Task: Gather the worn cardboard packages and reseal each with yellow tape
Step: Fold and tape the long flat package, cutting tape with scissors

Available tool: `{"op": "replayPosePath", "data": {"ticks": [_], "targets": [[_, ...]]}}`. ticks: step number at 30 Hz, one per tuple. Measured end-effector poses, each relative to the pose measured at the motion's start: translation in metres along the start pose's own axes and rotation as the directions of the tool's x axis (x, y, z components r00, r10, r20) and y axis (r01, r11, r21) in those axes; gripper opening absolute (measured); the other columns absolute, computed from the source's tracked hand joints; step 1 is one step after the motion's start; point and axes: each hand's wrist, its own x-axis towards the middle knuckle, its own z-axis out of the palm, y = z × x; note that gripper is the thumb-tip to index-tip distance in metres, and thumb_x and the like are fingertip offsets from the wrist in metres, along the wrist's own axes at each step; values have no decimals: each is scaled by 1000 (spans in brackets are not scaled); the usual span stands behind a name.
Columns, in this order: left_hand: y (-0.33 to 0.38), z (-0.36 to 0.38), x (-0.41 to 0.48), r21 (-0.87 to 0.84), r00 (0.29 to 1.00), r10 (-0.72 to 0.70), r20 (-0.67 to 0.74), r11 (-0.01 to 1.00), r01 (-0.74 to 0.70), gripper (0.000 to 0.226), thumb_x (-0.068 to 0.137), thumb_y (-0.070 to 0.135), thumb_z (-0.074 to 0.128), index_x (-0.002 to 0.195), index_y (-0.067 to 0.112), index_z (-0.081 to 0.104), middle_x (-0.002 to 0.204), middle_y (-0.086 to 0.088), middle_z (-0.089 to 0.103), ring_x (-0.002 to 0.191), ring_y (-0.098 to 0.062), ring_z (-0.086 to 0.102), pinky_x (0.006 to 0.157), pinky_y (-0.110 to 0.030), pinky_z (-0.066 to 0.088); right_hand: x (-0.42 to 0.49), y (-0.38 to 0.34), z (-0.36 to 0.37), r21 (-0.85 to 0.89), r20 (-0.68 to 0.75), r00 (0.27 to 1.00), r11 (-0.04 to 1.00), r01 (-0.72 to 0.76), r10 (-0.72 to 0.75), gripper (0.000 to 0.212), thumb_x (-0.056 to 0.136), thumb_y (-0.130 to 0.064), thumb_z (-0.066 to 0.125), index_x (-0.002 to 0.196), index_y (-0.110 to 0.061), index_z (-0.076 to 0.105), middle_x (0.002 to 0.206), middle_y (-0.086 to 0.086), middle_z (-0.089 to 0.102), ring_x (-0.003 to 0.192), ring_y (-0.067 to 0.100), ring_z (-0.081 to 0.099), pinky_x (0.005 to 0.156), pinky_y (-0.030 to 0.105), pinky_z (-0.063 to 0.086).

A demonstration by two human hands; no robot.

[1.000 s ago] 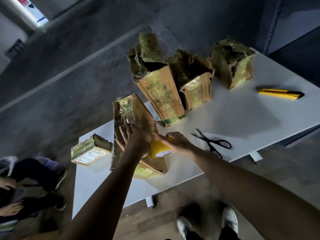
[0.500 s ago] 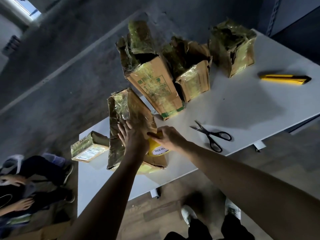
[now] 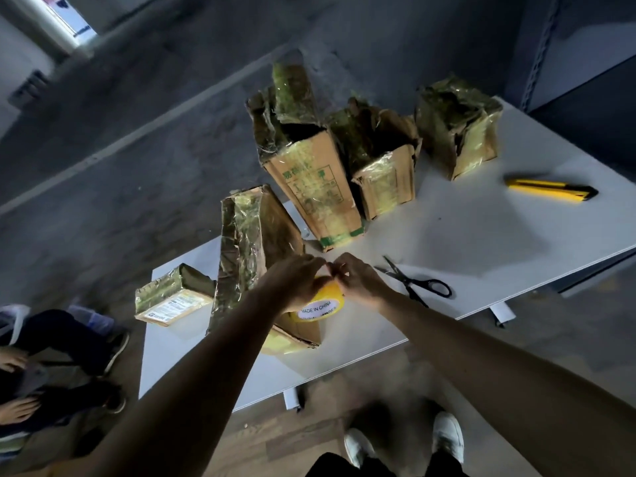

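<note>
A yellow tape roll (image 3: 321, 302) is held above the near edge of a flat, worn cardboard package (image 3: 254, 242) wrapped in old tape. My left hand (image 3: 292, 284) grips the roll from the left. My right hand (image 3: 356, 280) pinches at the top of the roll, fingertips meeting those of the left hand. Behind stand a tall torn package (image 3: 306, 177), a shorter open one (image 3: 382, 166) and a crumpled one (image 3: 461, 129). A small flat package (image 3: 172, 296) lies at the table's left end.
Black scissors (image 3: 418, 282) lie just right of my hands on the white table (image 3: 481, 242). A yellow utility knife (image 3: 550, 190) lies at the far right. A seated person (image 3: 44, 366) is on the floor at the left. My feet stand below the table's near edge.
My left hand left the flat package and took hold of the tape roll. My right hand shifted to pinch at the roll's top. The roll now shows more of its label.
</note>
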Motion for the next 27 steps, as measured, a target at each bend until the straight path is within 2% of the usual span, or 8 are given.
{"op": "replayPosePath", "data": {"ticks": [2, 4, 6, 10, 15, 20, 23, 27], "targets": [[0, -1, 6, 52, 991, -8, 137, 999, 1, 64, 93, 61, 51, 138, 15, 51, 138, -8, 56, 124, -27, 54, 97, -36, 47, -3, 9, -9, -36, 10, 992, 991, -128, 129, 30, 101, -39, 50, 111, -11, 56, 111, 12, 67, 102, 29, 64, 72, 28, 42], [0, -1, 11, 81, 979, -31, 204, 997, 15, 68, 88, 66, 56, 134, 16, 54, 135, -9, 59, 120, -27, 57, 91, -33, 47, -4, 25, -15, -164, -6, 983, 970, -182, 184, 32, 100, -37, 50, 115, -9, 53, 119, 13, 63, 114, 30, 59, 88, 31, 45], [2, -1, 13, 71, 973, -41, 227, 997, 25, 70, 85, 67, 60, 134, 17, 54, 134, -9, 59, 119, -28, 57, 90, -32, 45, -9, 42, -21, -325, -21, 977, 923, -207, 212, 35, 98, -32, 50, 123, -7, 49, 127, 16, 57, 123, 34, 52, 99, 38, 45], [1, -3, 12, 90, 968, -25, 251, 996, 3, 71, 85, 61, 65, 138, 16, 50, 139, -7, 55, 123, -26, 54, 94, -32, 46, -24, 62, -36, -521, -75, 931, 782, -343, 358, 47, 94, -21, 55, 137, -10, 40, 139, 15, 41, 132, 33, 39, 103, 42, 41], [-6, -5, 14, 106, 973, 8, 230, 994, -33, 66, 83, 63, 64, 130, 18, 57, 133, -6, 58, 121, -24, 54, 97, -34, 45, -34, 77, -37, -619, -162, 918, 688, -380, 361, 50, 88, -18, 61, 133, -11, 41, 136, 17, 37, 127, 34, 41, 101, 41, 42], [-9, -7, 15, 97, 975, 12, 222, 995, -34, 62, 81, 65, 65, 118, 15, 63, 121, -7, 62, 116, -25, 53, 93, -33, 44, -31, 81, -40, -594, -158, 916, 705, -387, 369, 45, 89, -17, 57, 132, -9, 44, 133, 20, 38, 124, 37, 42, 103, 41, 41], [-10, -7, 15, 119, 980, -1, 199, 993, -23, 71, 78, 70, 64, 124, 17, 62, 125, -6, 60, 121, -26, 50, 96, -36, 44, -29, 84, -44, -631, -150, 924, 686, -363, 351, 44, 91, -18, 56, 133, -11, 43, 134, 19, 40, 125, 36, 43, 103, 40, 40], [-5, -5, 15, 41, 973, -25, 231, 999, 16, 66, 84, 56, 69, 134, 15, 55, 132, -8, 58, 119, -25, 55, 90, -31, 46, -31, 87, -45, -684, -146, 933, 649, -334, 328, 38, 95, -14, 52, 132, -11, 44, 134, 19, 46, 126, 34, 46, 103, 37, 40]]}}
